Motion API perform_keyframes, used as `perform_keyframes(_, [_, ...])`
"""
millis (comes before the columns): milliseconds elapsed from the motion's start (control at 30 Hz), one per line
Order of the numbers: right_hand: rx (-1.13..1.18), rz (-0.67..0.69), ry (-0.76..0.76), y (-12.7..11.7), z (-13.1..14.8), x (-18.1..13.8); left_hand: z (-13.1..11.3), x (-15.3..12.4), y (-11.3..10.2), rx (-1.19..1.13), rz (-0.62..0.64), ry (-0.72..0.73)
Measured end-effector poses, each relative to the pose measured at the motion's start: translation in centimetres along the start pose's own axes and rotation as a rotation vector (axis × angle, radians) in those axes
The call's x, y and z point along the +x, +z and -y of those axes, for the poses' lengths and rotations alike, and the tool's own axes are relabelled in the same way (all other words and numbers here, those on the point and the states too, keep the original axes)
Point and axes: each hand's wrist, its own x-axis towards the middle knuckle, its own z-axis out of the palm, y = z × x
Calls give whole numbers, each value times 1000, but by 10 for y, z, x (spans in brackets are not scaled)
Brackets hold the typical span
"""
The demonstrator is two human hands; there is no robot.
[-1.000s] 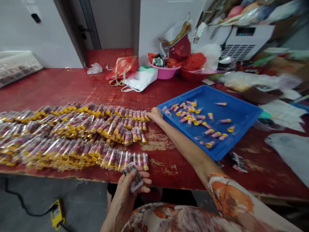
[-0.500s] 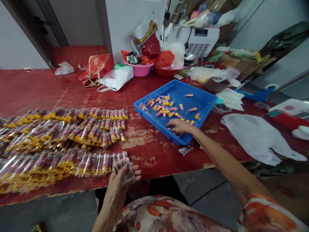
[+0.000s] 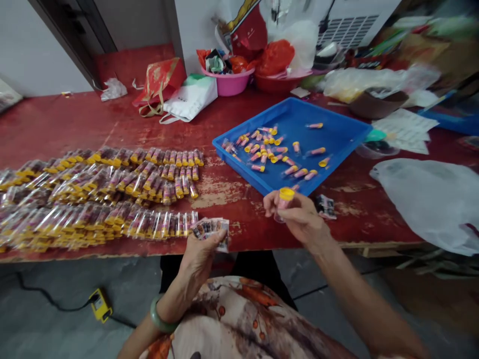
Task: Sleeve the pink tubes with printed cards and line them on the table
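My right hand is closed around a small clear tube with a yellow cap, held over the table's front edge just in front of the blue tray. My left hand grips a fanned stack of small printed cards at the table's near edge. Several loose yellow-capped tubes lie in the tray. Rows of filled tubes cover the left part of the red table.
A small printed packet lies by the tray's near corner. A white plastic bag sits at the right. Bags, a pink basin and clutter line the back. A yellow device with a cable lies on the floor.
My right hand left the tray with one tube and drew back toward me. The left hand stayed at the table edge and the cards in it are fanned wider. The view tilted down.
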Motion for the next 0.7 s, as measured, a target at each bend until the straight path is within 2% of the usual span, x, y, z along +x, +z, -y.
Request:
perform_keyframes(133, [369,9,134,55,-24,-37,9,-1,-1,-13,29,51])
perform_keyframes(267, [251,-98,254,86,-46,-46,14,-2,-9,5,89,47])
perform_keyframes(367, [81,-189,255,94,-50,-38,14,-4,-15,7,106,34])
perform_keyframes(467, [14,-226,214,97,-49,-27,11,-5,-20,6,104,0])
perform_keyframes(633, [-3,-173,188,102,-46,-21,5,-4,-29,21,120,29])
perform_keyframes(700, [62,-125,210,103,-45,-23,5,-2,-32,9,103,30])
